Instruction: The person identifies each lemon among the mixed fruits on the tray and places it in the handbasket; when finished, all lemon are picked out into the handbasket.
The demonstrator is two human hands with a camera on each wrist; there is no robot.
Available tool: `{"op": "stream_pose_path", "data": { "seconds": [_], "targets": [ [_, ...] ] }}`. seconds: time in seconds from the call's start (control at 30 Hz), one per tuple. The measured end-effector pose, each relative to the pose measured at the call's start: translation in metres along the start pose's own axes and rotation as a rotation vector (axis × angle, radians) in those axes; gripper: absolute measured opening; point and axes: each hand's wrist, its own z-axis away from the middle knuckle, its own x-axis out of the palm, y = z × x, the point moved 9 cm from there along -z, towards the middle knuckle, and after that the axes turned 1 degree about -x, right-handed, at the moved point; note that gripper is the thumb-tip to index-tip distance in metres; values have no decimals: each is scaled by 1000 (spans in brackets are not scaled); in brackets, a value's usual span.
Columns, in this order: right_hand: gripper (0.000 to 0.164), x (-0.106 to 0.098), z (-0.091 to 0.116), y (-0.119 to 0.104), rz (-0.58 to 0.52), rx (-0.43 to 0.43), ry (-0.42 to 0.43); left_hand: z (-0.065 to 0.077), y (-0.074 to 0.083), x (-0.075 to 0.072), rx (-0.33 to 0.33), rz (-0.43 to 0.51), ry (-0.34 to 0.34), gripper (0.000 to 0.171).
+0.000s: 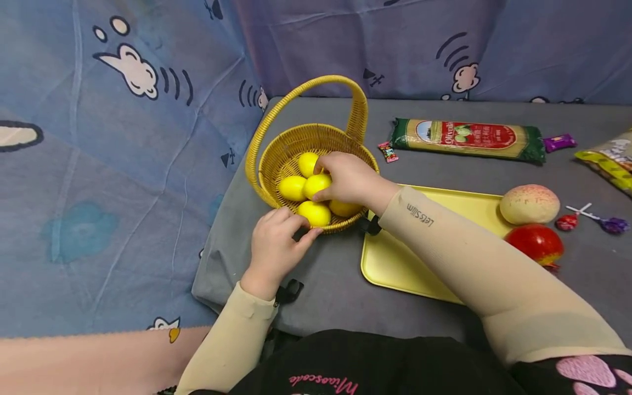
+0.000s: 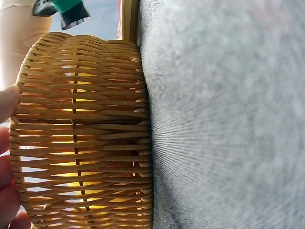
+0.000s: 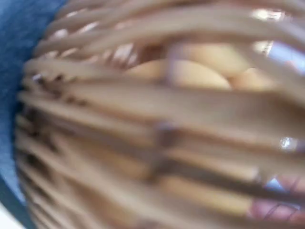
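Observation:
A yellow wicker basket [image 1: 316,134] with a tall arched handle stands on the grey cloth and holds several yellow lemons [image 1: 314,213]. My right hand [image 1: 348,178] reaches inside over the near right rim and grips one lemon [image 1: 317,186] between thumb and fingers, among the others. At the basket's near left rim, my left hand [image 1: 276,247] holds the edge with thumb and fingertips. The left wrist view shows the woven wall [image 2: 86,129] close up, with my fingertips [image 2: 5,162] at its rim. Blurred weave [image 3: 143,105] fills the right wrist view, and lemons show through the gaps.
A yellow tray [image 1: 405,269] lies under my right forearm. A peach [image 1: 530,204] and a red pomegranate [image 1: 535,242] are at its right end. Behind are a pasta packet [image 1: 464,140] and small wrapped candies [image 1: 388,152]. Lollipops [image 1: 614,225] and a snack bag [image 1: 612,159] lie far right.

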Motion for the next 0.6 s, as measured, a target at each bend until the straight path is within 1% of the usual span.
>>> {"op": "stream_pose_path", "data": {
  "seconds": [0.17, 0.27, 0.37, 0.43, 0.6],
  "targets": [
    [55, 5, 0, 3, 16, 4, -7, -1, 1, 0, 3, 3, 9, 28],
    [52, 10, 0, 1, 41, -6, -27, 0, 1, 0, -1, 3, 6, 28],
    [47, 14, 0, 2, 45, 2, -53, -1, 1, 1, 0, 6, 3, 28],
    [45, 15, 1, 5, 25, 8, -63, -1, 1, 1, 0, 8, 4, 28],
    [47, 6, 7, 10, -104, 27, -44, -1, 0, 1, 3, 7, 7, 28]
  ]
}}
